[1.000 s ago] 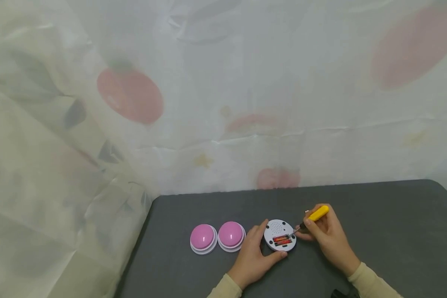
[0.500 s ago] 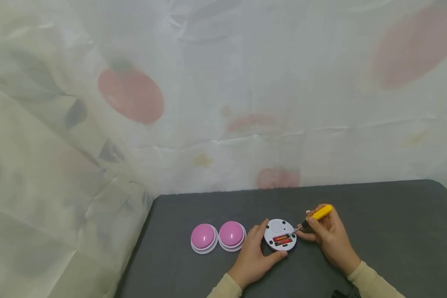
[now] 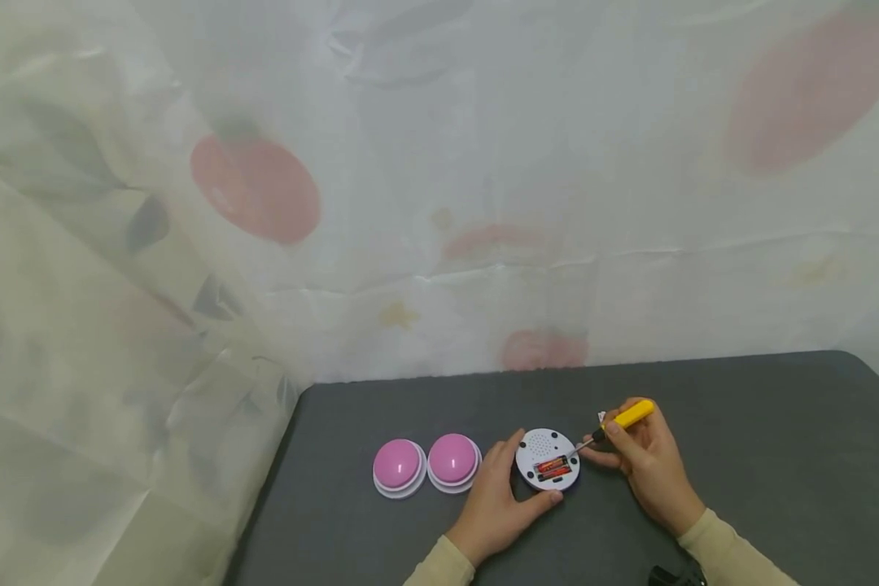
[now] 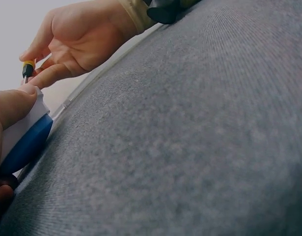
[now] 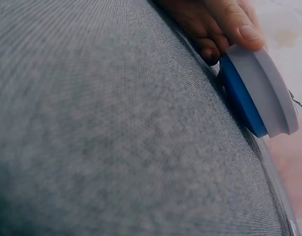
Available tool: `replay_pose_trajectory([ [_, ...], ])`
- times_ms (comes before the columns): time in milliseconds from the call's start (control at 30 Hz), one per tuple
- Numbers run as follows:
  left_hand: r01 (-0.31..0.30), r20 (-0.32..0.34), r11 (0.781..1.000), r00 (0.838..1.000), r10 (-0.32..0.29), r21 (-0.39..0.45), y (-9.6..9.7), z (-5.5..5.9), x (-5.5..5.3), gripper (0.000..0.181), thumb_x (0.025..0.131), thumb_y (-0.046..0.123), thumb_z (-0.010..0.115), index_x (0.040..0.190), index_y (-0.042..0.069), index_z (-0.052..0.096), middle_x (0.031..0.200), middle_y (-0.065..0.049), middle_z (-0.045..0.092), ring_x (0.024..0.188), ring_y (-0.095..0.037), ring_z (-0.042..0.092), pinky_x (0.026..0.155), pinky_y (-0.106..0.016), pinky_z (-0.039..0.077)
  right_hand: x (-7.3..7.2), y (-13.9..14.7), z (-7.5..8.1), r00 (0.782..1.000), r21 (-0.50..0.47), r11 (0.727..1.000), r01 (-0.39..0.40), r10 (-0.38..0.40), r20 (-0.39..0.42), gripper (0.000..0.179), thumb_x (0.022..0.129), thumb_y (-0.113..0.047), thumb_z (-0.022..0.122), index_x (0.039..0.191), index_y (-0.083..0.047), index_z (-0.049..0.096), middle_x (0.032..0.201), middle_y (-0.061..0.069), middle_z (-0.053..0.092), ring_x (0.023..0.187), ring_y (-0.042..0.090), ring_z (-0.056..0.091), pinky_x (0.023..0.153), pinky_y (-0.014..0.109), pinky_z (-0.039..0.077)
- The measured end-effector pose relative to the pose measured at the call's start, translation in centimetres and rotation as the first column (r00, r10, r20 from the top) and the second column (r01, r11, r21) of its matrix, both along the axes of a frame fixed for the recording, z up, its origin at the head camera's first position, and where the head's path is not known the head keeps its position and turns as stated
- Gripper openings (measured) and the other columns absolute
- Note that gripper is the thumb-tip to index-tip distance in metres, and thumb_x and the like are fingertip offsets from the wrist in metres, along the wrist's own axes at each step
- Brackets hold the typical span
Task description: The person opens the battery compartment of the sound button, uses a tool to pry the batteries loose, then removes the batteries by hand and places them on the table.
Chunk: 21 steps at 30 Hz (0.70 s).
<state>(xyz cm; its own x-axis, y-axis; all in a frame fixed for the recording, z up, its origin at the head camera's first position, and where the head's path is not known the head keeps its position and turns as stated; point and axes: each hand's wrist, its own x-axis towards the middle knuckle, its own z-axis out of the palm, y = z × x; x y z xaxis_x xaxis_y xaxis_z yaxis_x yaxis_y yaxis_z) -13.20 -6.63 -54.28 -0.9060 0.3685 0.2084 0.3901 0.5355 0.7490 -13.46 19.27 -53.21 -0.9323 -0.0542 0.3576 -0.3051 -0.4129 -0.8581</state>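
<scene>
2 batteries (image 3: 553, 466) could spring loose if the screwdriver (image 3: 633, 414) slips; the right hand (image 3: 652, 470) pinches it, the left hand (image 3: 494, 505) grips the white disc (image 3: 542, 448).

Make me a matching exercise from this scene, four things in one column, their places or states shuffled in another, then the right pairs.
Things
1. Screwdriver
2. Batteries
3. Left hand
4. Pink-domed buttons

Places and states
A. side by side on the table
B. in the open compartment of the upturned button
C. gripping the upturned button
D. held in the right hand

Pairs: 1-D, 2-B, 3-C, 4-A.
</scene>
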Motion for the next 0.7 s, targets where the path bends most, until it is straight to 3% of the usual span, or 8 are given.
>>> replay_pose_trajectory([
  [200,0.008,-0.031,1.000,0.999,-0.007,0.014,-0.05,-0.25,0.06,0.098,0.091,0.054,0.088,0.166,0.010,0.043,0.149,-0.003,0.061,0.137,-0.018,0.056,0.116,-0.046,0.048,0.03,-0.08,-0.04,0.999,-0.025,1.000,0.015,-0.015,-0.029,0.022,0.113,0.011,0.042,0.131,0.011,0.029,0.119,0.019,0.053,0.104,0.027,0.073,0.085,0.052,0.062],
  [433,0.037,-0.176,0.999,0.984,-0.039,-0.018,0.11,-0.64,-0.11,0.082,0.093,0.049,0.087,0.161,0.018,0.053,0.132,0.003,0.066,0.120,-0.009,0.061,0.102,-0.034,0.053,0.13,-0.06,0.07,0.999,-0.036,0.999,0.039,-0.041,-0.035,0.019,0.113,0.011,0.042,0.131,0.007,0.034,0.117,0.018,0.054,0.102,0.025,0.074,0.084,0.050,0.063],
  [533,0.032,-0.181,0.999,0.983,-0.034,-0.014,0.14,-0.62,-0.10,0.081,0.092,0.049,0.088,0.160,0.019,0.054,0.132,0.004,0.066,0.120,-0.009,0.061,0.102,-0.034,0.053,0.02,0.02,0.08,0.998,-0.025,0.998,0.058,-0.059,-0.025,0.019,0.114,0.009,0.043,0.130,0.001,0.038,0.116,0.016,0.054,0.101,0.024,0.074,0.084,0.048,0.063],
  [700,0.025,-0.165,1.000,0.986,-0.025,-0.001,0.13,-0.51,-0.05,0.084,0.089,0.049,0.090,0.158,0.019,0.054,0.137,0.004,0.065,0.126,-0.011,0.060,0.107,-0.038,0.052,-0.09,0.13,0.04,0.997,-0.036,0.996,0.076,-0.076,-0.013,0.017,0.114,0.008,0.042,0.129,0.005,0.036,0.114,0.015,0.053,0.101,0.024,0.075,0.084,0.047,0.063],
])
